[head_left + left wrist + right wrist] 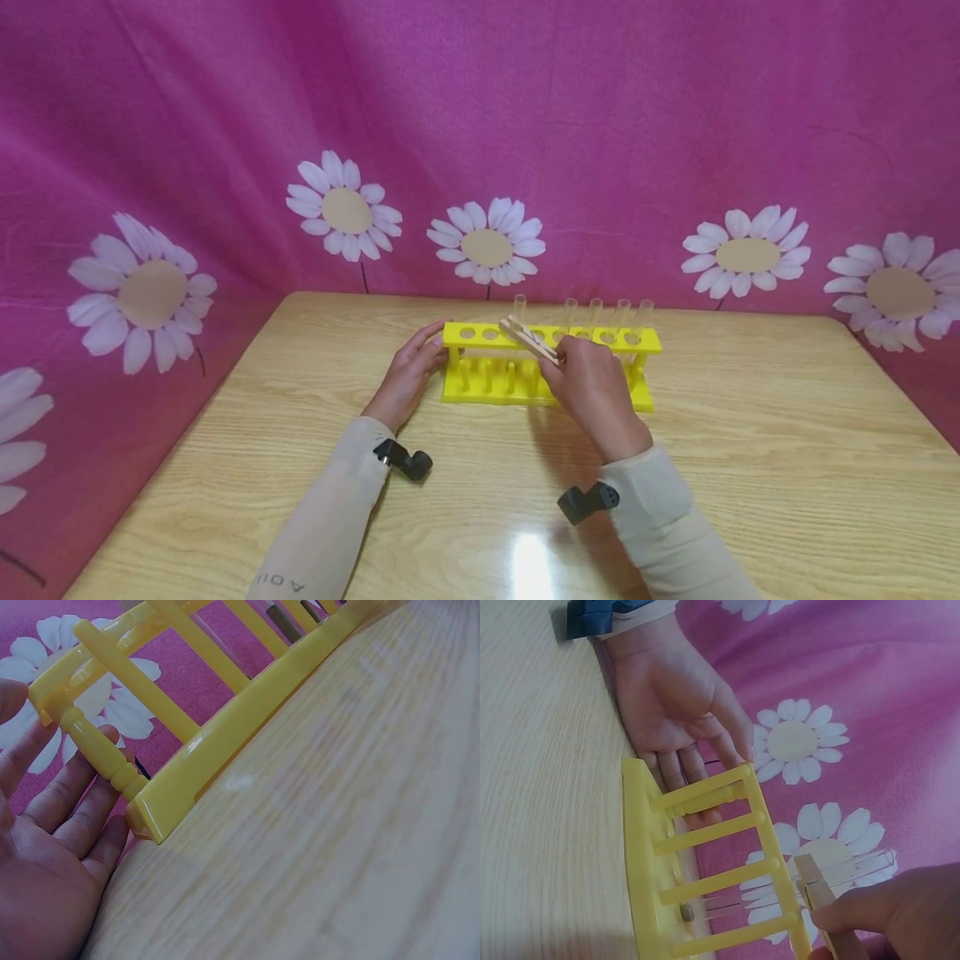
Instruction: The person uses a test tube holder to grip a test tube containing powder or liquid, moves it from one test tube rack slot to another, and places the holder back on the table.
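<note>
On the table stands a yellow test tube rack [551,400] with several clear test tubes upright in its right half. One further test tube [520,307] stands left of these, in a hole near the rack's middle. My right hand [592,387] grips a wooden test tube holder [531,340] slanting over the rack's top. Its end overlaps that single tube in the right wrist view, close above the top rail. My left hand [408,367] touches the rack's left end. Its fingers [64,799] extend loosely behind the end post, with the thumb by the top corner.
The wooden table [450,517] reaches back to a pink curtain [600,125] printed with white flowers. The curtain also closes off the left and right sides. Black wrist cameras [411,462] sit on both sleeves.
</note>
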Motion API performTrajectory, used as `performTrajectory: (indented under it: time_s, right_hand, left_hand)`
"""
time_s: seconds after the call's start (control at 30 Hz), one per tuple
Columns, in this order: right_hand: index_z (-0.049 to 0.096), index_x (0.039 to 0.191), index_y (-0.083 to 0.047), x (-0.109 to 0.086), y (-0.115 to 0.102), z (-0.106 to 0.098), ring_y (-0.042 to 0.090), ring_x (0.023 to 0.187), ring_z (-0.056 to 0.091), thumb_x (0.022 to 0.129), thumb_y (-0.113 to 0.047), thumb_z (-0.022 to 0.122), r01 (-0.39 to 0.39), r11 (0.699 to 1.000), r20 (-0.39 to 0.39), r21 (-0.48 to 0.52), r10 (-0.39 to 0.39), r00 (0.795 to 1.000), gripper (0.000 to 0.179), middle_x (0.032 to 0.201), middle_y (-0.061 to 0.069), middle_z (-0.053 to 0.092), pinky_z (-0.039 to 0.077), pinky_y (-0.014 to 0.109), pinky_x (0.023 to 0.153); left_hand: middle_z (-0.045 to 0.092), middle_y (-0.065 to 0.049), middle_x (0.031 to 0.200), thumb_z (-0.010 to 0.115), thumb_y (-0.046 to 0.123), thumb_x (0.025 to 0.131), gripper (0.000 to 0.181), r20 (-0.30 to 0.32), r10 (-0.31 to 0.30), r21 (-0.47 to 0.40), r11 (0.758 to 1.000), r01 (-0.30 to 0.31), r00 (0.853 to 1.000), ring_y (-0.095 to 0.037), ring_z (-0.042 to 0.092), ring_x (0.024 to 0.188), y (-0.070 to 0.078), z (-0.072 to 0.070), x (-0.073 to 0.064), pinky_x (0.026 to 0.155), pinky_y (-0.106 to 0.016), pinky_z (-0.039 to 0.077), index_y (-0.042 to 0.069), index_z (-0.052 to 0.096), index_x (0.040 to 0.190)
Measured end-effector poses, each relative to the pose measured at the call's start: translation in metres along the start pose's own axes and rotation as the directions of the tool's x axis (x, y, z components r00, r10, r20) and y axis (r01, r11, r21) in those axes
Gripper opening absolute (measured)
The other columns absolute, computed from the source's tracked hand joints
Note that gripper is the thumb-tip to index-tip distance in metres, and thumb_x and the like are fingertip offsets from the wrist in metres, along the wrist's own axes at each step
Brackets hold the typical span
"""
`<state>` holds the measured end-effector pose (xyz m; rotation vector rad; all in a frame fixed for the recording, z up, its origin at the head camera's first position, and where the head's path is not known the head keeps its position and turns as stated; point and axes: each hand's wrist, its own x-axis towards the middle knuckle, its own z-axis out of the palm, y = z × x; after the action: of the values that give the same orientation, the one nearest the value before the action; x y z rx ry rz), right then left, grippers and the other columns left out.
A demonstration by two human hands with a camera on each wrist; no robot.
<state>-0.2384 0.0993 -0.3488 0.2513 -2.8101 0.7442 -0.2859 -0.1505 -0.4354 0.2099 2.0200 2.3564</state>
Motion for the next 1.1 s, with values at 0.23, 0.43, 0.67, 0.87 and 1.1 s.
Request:
performTrajectory:
  time_s: [0.23, 0.43, 0.67, 0.87, 1.1]
  right_hand:
    - [0.069, 0.083, -0.002, 0.0, 0.001, 0.001, 0.019, 0.052, 0.046, 0.087, -0.021, 0.068, 0.009, 1.0, -0.008, -0.021, -0.009, 1.0, 0.019, 0.065, 0.006, 0.056, 0.036, 0.027, 0.043]
    - [0.069, 0.083, -0.004, 0.0, 0.0, 0.001, 0.019, 0.053, 0.047, 0.088, -0.022, 0.068, 0.001, 1.0, -0.006, -0.029, -0.001, 1.0, 0.02, 0.065, 0.006, 0.056, 0.037, 0.027, 0.044]
    - [0.068, 0.083, -0.003, 0.0, -0.001, 0.001, 0.021, 0.056, 0.047, 0.088, -0.022, 0.069, 0.033, 0.999, -0.029, -0.036, -0.034, 0.999, 0.019, 0.067, 0.007, 0.055, 0.037, 0.028, 0.046]
    - [0.066, 0.084, -0.004, -0.001, 0.0, 0.001, 0.022, 0.058, 0.046, 0.088, -0.022, 0.07, 0.042, 0.998, -0.034, -0.045, -0.043, 0.999, 0.019, 0.068, 0.007, 0.054, 0.038, 0.029, 0.048]
    - [0.065, 0.084, -0.005, -0.001, -0.001, 0.0, 0.022, 0.058, 0.046, 0.089, -0.023, 0.07, 0.049, 0.997, -0.033, -0.053, -0.051, 0.998, 0.019, 0.068, 0.006, 0.053, 0.038, 0.029, 0.049]
  left_hand:
    - [0.05, -0.009, 0.138, 0.05, 0.029, 0.101, 0.042, 0.015, 0.008, 0.004, 1.0, -0.008, 1.0, -0.025, 0.052, 0.119, -0.001, -0.001, 0.0, 0.109, -0.041, 0.034, 0.018, 0.048, 0.142]
    - [0.046, -0.014, 0.142, 0.048, 0.024, 0.102, 0.045, 0.04, -0.012, 0.005, 1.0, 0.012, 0.999, -0.03, 0.049, 0.123, 0.016, 0.004, -0.008, 0.111, -0.043, 0.032, 0.011, 0.042, 0.145]
    - [0.045, -0.012, 0.143, 0.046, 0.022, 0.103, 0.043, 0.044, -0.02, 0.008, 1.0, 0.02, 0.999, -0.031, 0.048, 0.124, 0.01, 0.001, -0.003, 0.112, -0.044, 0.031, 0.013, 0.042, 0.145]
    - [0.046, -0.011, 0.142, 0.048, 0.026, 0.102, 0.043, 0.035, -0.012, -0.001, 1.0, 0.012, 0.999, -0.03, 0.048, 0.124, 0.0, -0.002, 0.002, 0.111, -0.041, 0.031, 0.016, 0.044, 0.144]
    - [0.05, -0.01, 0.138, 0.052, 0.032, 0.1, 0.044, 0.018, -0.002, 0.012, 1.0, 0.002, 1.0, -0.028, 0.051, 0.121, 0.0, -0.001, 0.0, 0.11, -0.042, 0.033, 0.018, 0.047, 0.142]
